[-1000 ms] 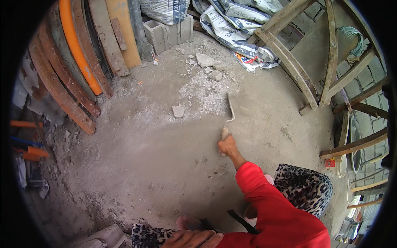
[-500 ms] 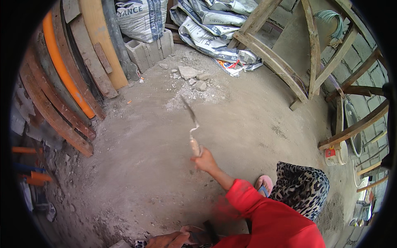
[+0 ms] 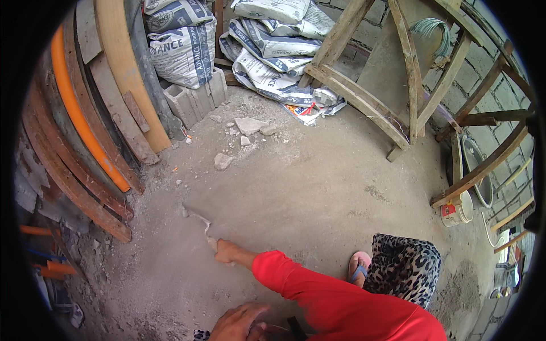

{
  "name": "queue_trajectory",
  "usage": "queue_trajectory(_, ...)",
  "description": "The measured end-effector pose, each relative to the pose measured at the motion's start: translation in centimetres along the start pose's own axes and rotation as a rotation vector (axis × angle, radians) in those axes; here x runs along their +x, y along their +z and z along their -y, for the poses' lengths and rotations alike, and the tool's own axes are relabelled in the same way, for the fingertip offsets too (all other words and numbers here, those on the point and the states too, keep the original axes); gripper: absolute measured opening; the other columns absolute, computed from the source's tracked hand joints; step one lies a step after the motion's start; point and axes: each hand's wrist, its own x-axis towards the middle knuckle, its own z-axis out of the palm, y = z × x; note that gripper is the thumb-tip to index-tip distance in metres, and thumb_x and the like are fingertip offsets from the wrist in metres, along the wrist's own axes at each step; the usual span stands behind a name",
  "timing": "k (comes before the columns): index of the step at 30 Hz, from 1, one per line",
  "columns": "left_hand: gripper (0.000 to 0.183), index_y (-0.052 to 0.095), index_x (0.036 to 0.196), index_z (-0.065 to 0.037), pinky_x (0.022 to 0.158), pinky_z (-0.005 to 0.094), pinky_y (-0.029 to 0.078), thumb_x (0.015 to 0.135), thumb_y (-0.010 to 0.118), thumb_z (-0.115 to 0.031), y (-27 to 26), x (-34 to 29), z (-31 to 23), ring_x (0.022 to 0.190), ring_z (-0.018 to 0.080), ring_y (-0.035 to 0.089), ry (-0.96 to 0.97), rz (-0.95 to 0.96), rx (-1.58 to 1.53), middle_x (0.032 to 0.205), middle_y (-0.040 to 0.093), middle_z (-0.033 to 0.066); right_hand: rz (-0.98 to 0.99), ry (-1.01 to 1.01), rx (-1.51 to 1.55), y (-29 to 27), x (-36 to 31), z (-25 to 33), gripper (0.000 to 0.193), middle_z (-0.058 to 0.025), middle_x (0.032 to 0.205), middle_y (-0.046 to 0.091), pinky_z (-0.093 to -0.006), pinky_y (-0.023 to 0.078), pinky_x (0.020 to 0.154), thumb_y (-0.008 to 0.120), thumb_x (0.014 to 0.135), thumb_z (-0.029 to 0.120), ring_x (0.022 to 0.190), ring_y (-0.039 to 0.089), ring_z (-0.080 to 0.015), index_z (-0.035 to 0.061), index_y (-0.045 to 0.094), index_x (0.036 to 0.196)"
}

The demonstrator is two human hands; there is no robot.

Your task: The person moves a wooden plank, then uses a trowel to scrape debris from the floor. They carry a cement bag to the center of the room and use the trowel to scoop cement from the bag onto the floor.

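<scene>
My right hand (image 3: 227, 253), in a red sleeve, is closed around the handle of a trowel (image 3: 206, 228). The blade is smeared by motion and sits low over the dusty ground (image 3: 273, 227), left of the middle. Beyond it a grey stone (image 3: 223, 161) lies near a flat broken chunk (image 3: 250, 125) and smaller rubble. My left hand (image 3: 242, 321) is at the lower edge, partly cut off and blurred, its fingers stretched out with nothing visible in them.
Leaning boards and an orange pipe (image 3: 85, 125) line the left side. Cement bags (image 3: 278, 48) are piled at the back, beside a hollow block (image 3: 196, 99). A wooden frame (image 3: 364, 99) and a white bucket (image 3: 458, 210) stand on the right. My sandalled foot (image 3: 359, 267) is planted nearby.
My right hand has swung the trowel left and nearer to me. One stone has shifted left and nearer, away from the flat chunk. The view has tilted slightly upward.
</scene>
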Motion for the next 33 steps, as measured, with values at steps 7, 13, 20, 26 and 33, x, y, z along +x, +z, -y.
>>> queue_trajectory(7, 0.031, 0.061, 0.115, 0.000, 0.077, 0.0343, 0.053, 0.087, 0.061, -0.011, -5.2, 0.9, 9.9, 0.085, 0.0235, 0.068, -0.240, 0.017, -0.160, 0.096, 0.071, 0.0161, 0.189, -0.323, -0.605, -10.6, -6.6, 10.9, 0.051, -0.0268, 0.095, 0.068, -0.0458, 0.053, 0.080, 0.058, 0.071, 0.016, 0.095, 0.067, -0.0389, -0.0049, 0.059, 0.117)
queue_trajectory(13, 0.036, 0.060, 0.118, 0.001, 0.077, 0.0339, 0.053, 0.085, 0.064, -0.013, -7.1, 2.5, 15.4, 0.083, 0.0235, 0.068, -0.313, -0.198, -0.191, 0.097, 0.071, 0.0159, -0.295, 0.176, -0.446, -29.6, -10.0, -0.1, 0.035, -0.0216, 0.073, 0.070, -0.0419, 0.057, 0.065, 0.053, 0.074, 0.015, 0.068, 0.072, -0.0328, -0.0092, 0.061, 0.099)
queue_trajectory(20, 0.039, 0.057, 0.123, 0.001, 0.081, 0.0339, 0.052, 0.087, 0.066, -0.011, -5.8, -3.3, 17.0, 0.089, 0.0201, 0.068, -0.688, -0.322, -0.158, 0.099, 0.070, 0.0139, -0.624, 0.492, 0.181, -43.0, 2.1, -14.3, 0.031, -0.0240, 0.081, 0.071, -0.0423, 0.056, 0.061, 0.064, 0.077, 0.011, 0.070, 0.073, -0.0302, -0.0127, 0.061, 0.097)
queue_trajectory(26, 0.045, 0.054, 0.131, -0.008, 0.080, 0.0330, 0.053, 0.087, 0.063, -0.006, -1.5, -8.7, 17.7, 0.093, 0.0184, 0.065, -0.898, -0.281, -0.174, 0.103, 0.068, 0.0094, -0.530, 0.220, -0.178, -32.8, 13.1, -14.2, 0.058, -0.0368, 0.106, 0.063, -0.0444, 0.054, 0.087, 0.059, 0.076, 0.012, 0.104, 0.064, -0.0456, -0.0174, 0.044, 0.124)
queue_trajectory(33, 0.046, 0.054, 0.134, -0.010, 0.079, 0.0360, 0.053, 0.089, 0.062, -0.009, -2.7, -4.1, 13.8, 0.092, 0.0229, 0.064, -0.827, -0.447, -0.166, 0.107, 0.066, 0.0110, 0.099, 0.024, -0.364, -13.3, 6.7, -1.1, 0.066, -0.0335, 0.102, 0.065, -0.0488, 0.053, 0.084, 0.064, 0.079, 0.014, 0.099, 0.065, -0.0443, -0.0160, 0.034, 0.130)
